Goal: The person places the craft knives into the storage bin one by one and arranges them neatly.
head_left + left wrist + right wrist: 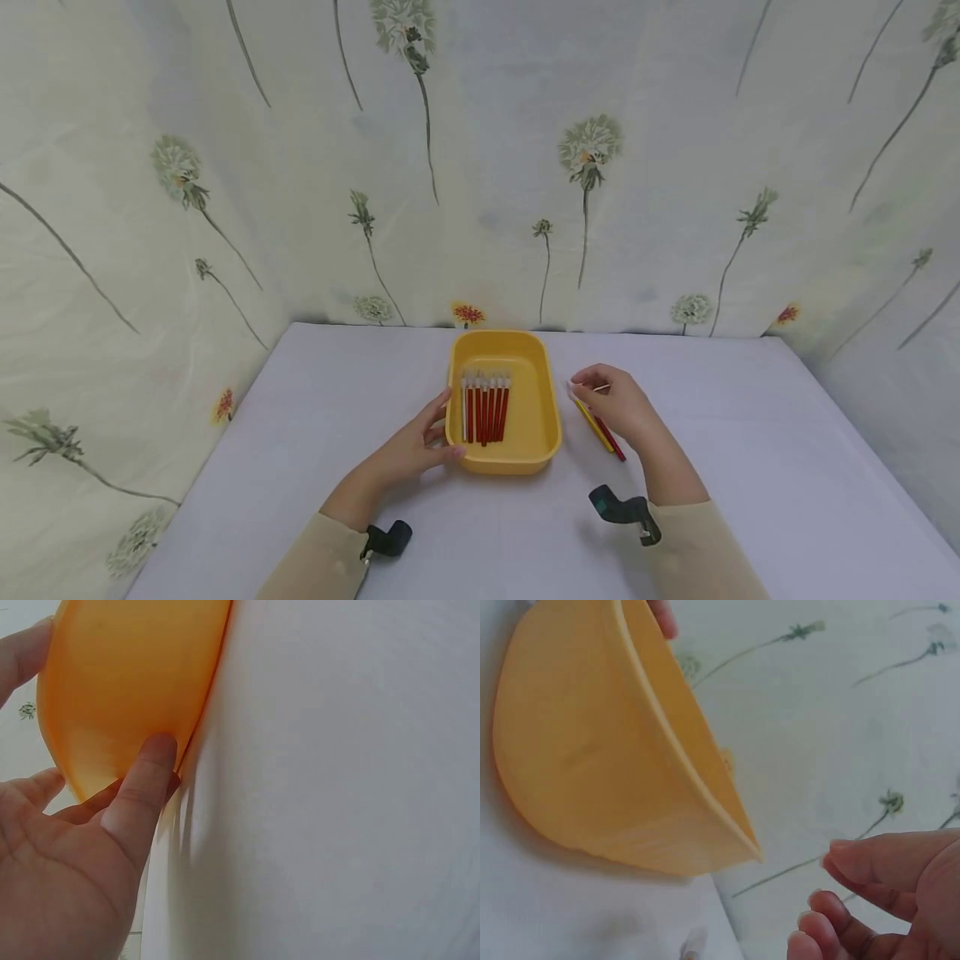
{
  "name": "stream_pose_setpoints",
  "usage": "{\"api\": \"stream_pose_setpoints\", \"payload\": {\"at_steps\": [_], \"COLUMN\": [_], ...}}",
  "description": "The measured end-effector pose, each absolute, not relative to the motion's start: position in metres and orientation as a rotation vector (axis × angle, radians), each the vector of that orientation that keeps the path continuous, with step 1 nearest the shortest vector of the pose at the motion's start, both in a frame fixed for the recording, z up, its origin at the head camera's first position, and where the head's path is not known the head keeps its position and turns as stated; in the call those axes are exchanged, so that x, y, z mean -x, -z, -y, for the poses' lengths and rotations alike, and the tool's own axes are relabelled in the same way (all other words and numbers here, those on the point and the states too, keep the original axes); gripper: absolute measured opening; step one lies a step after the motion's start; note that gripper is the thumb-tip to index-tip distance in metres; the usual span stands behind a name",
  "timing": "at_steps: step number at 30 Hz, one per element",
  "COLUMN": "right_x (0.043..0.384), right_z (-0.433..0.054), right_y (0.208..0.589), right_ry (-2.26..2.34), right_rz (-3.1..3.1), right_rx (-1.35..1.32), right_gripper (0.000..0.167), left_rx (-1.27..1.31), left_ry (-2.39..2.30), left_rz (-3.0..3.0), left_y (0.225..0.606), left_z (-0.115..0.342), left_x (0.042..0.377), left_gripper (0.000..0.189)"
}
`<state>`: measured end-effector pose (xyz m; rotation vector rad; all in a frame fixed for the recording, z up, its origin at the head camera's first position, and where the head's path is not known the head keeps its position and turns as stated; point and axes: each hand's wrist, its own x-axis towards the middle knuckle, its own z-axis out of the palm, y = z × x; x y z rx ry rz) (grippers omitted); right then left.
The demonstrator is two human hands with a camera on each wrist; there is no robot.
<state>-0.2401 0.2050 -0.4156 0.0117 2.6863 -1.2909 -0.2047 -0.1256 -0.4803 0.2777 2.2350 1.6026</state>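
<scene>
In the head view a yellow plastic tray (534,417) stands on the table, a row of several slim red pens (491,415) with whitish caps lying along its left side. One white pen (464,412) is at the row's left end. My left hand (408,450) holds the tray at its near left side, thumb by the near corner; the left wrist view shows the thumb (154,765) against the outer wall. Right of the tray, my right hand (615,402) is over a yellow pen (594,425) and a red pen (617,446). Its thumb and forefinger meet in the right wrist view, with nothing visible between them.
White cloth (330,400) covers the table. Behind and beside it hangs a pale curtain (487,167) printed with dandelions. A black wrist camera (622,508) sits by the right sleeve, another camera (388,540) by the left.
</scene>
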Motion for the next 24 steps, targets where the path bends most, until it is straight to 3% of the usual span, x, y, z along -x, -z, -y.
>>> {"api": "stream_pose_setpoints", "payload": {"at_steps": [24], "right_x": [0.257], "right_z": [-0.246], "right_y": [0.468], "right_ry": [1.128], "right_rz": [-2.629], "right_rx": [-0.126], "right_gripper": [0.021], "left_rx": [-0.320], "left_ry": [-1.623], "left_rz": [-2.215], "left_y": [0.480], "left_z": [0.127], "left_x": [0.205], "left_gripper": [0.100]}}
